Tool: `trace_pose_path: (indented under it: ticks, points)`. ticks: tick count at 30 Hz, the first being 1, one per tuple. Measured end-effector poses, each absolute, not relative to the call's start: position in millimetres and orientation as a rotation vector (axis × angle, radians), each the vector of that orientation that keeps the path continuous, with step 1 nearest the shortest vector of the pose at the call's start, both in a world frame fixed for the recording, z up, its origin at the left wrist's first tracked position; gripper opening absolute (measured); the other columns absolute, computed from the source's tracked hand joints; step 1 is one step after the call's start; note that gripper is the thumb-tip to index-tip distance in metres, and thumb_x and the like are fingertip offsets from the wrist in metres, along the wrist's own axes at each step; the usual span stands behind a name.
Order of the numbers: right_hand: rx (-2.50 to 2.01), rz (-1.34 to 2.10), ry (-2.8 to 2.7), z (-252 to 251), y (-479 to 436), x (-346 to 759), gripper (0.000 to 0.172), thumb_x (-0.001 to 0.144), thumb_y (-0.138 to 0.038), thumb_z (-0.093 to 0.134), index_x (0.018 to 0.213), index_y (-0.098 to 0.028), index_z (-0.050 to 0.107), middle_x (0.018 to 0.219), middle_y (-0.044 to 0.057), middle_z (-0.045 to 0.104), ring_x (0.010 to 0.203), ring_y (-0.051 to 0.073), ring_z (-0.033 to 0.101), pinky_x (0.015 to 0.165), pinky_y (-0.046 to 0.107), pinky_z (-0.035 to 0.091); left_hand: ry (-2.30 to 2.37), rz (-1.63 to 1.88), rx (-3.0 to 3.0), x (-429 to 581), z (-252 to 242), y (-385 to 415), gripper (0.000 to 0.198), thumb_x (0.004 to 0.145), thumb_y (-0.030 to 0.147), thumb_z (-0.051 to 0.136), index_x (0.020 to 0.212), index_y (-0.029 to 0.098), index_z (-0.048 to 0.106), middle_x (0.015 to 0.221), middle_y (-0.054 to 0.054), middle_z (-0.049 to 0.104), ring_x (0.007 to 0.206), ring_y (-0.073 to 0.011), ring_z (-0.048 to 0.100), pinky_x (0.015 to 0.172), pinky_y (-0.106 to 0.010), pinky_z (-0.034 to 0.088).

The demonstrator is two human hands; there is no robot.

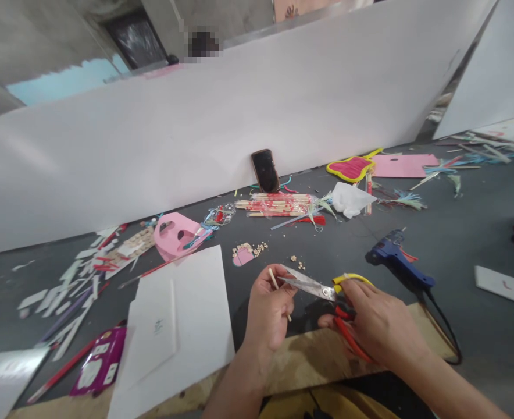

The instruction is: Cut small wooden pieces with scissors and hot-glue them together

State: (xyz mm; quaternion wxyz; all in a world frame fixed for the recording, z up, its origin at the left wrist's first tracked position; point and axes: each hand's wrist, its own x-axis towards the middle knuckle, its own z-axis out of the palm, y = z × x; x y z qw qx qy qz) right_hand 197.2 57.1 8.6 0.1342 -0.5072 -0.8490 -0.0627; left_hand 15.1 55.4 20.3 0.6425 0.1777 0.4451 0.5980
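Observation:
My left hand (269, 308) is closed around a thin pale stick (274, 278), whose ends show above and below the fingers. In my right hand (377, 323) is a pair of scissors (311, 286) with yellow and red handles. Its blades are spread and point left, their tips close by the stick and the left fingers; whether they touch it I cannot tell. Just beyond the hands lie small pale round pieces (298, 262) and more of them around a small pink piece (243, 256).
A blue glue gun (399, 262) with a black cord lies to the right. White sheets (196, 314) and a purple packet (100, 361) are on the left. Farther back are a phone (265, 170), wrapped sticks (278, 205) and a pink cutout (176, 233), before a white partition (239, 116).

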Motion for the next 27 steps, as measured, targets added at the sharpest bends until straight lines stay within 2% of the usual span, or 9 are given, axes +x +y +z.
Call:
trace_pose_path:
  ticks: [6,14,18,22,27]
  points:
    - [-1.433,-0.220,-2.467,9.2,57.2,198.1,0.046,0.084,-0.065,0.039,0.085,-0.020,0.050,0.071,0.005,0.066,0.059,0.021,0.064,0.047,0.029,0.039,1.022,1.358,0.422,15.6,21.2,54.6,0.033,0.056,0.016,0.077,0.072,0.017,0.049,0.062,0.008,0.051,0.038,0.0007,0.029,0.034,-0.015,0.016]
    - [-1.437,-0.141,-2.515,-2.0,59.4,203.0,0.041,0.084,-0.062,0.043,0.075,-0.023,0.050,0.057,0.000,0.062,0.048,0.020,0.061,0.043,0.027,0.031,1.047,1.348,0.486,14.5,15.2,52.2,0.031,0.058,0.019,0.076,0.073,0.017,0.049,0.060,0.008,0.047,0.040,-0.0008,0.026,0.036,-0.016,0.014]
    - [-1.555,0.175,-2.358,-1.4,65.9,210.4,0.041,0.081,-0.064,0.044,0.073,-0.024,0.048,0.049,-0.003,0.057,0.042,0.017,0.057,0.041,0.024,0.031,1.273,1.246,0.750,4.9,3.9,58.9,0.023,0.065,0.024,0.069,0.079,0.019,0.052,0.068,0.006,0.055,0.044,-0.0040,0.034,0.039,-0.018,0.022]
    - [-1.634,0.417,-2.193,5.2,70.3,217.6,0.037,0.080,-0.060,0.046,0.069,-0.025,0.043,0.049,-0.004,0.054,0.043,0.014,0.053,0.044,0.022,0.034,1.705,0.987,1.314,-5.7,-7.4,80.7,0.003,0.070,0.019,0.061,0.071,0.019,0.058,0.061,0.006,0.053,0.052,-0.0077,0.041,0.052,-0.020,0.032]
    - [-1.719,0.441,-2.172,5.9,67.4,223.9,0.032,0.079,-0.055,0.049,0.068,-0.026,0.041,0.050,-0.004,0.051,0.043,0.014,0.049,0.044,0.023,0.034,1.717,0.799,1.561,-1.1,-15.9,104.9,0.009,0.068,0.011,0.057,0.071,0.020,0.059,0.069,0.004,0.061,0.067,-0.0117,0.054,0.063,-0.022,0.037]
